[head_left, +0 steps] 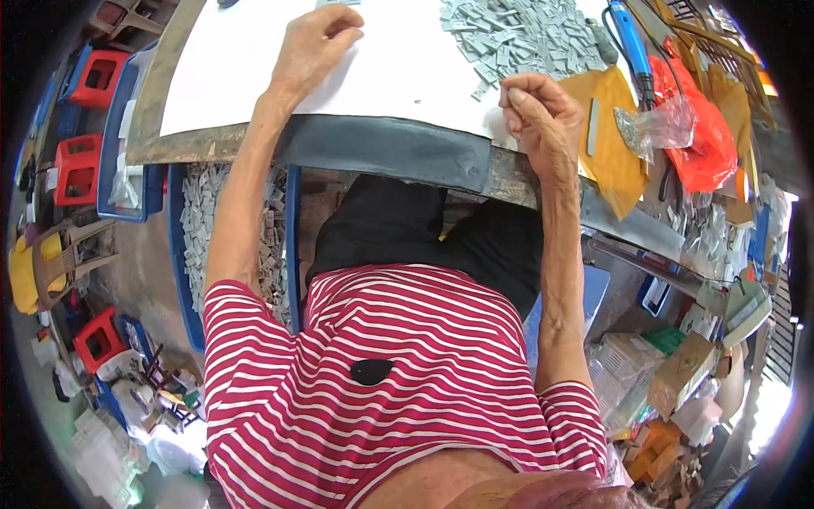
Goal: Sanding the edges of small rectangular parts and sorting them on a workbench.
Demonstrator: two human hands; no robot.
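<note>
Over the white sheet (229, 68) on the workbench, my left hand (314, 51) is closed, its thumb and fingers brought together. Whatever it may hold is too small or hidden to make out. Just beyond its fingertips, a few small grey pieces show at the top edge. My right hand (547, 119) is raised over the bench's near edge, fingers curled and thumb against the index finger; anything in that pinch cannot be made out. Beyond it spreads a heap of small flat grey plastic pieces (530, 42). One tiny dark bit (417, 102) lies on the sheet between my hands.
To the right are a blue electric screwdriver (632, 42) with a cable, a brown envelope (619, 136), a clear bag of small parts (653, 127) and a red plastic bag (704, 127). Below the bench, left, stands a blue crate (292, 246) of grey pieces. Red stools (78, 170) stand farther left.
</note>
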